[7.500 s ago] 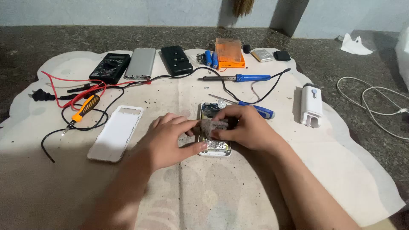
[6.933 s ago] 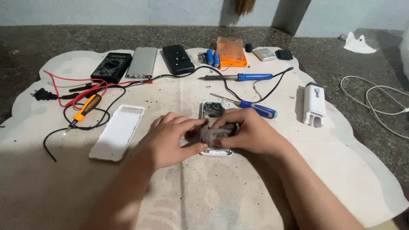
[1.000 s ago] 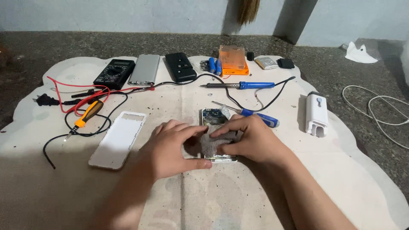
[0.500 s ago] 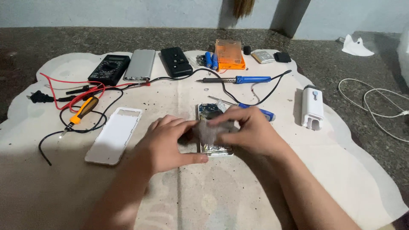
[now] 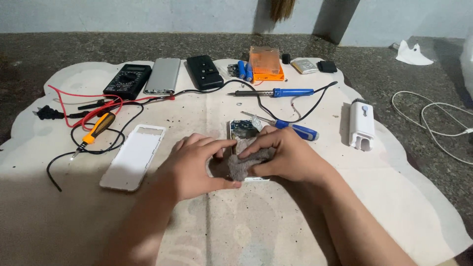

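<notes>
Head view: left hand point(image 5: 197, 165) curled against opened device point(image 5: 243, 132) at mat point(image 5: 276, 216) centre, fingers bent, steadying its edge. Right hand point(image 5: 288, 157) pinched on grey cloth wad point(image 5: 244, 162), pressed onto device. White back cover point(image 5: 133, 156) just left. Blue screwdriver point(image 5: 295, 129), soldering iron point(image 5: 276, 92) beyond.

Over the last seconds we have kept both hands on the opened device point(image 5: 242, 132) in the middle of the mat point(image 5: 305, 216), but the grip has shifted. Our right hand point(image 5: 288, 157) now presses a grey wad point(image 5: 244, 165) onto the lower part of the device, where earlier its fingers sat higher up, and our left hand point(image 5: 194, 167) has curled in, thumb reaching under the wad
</notes>
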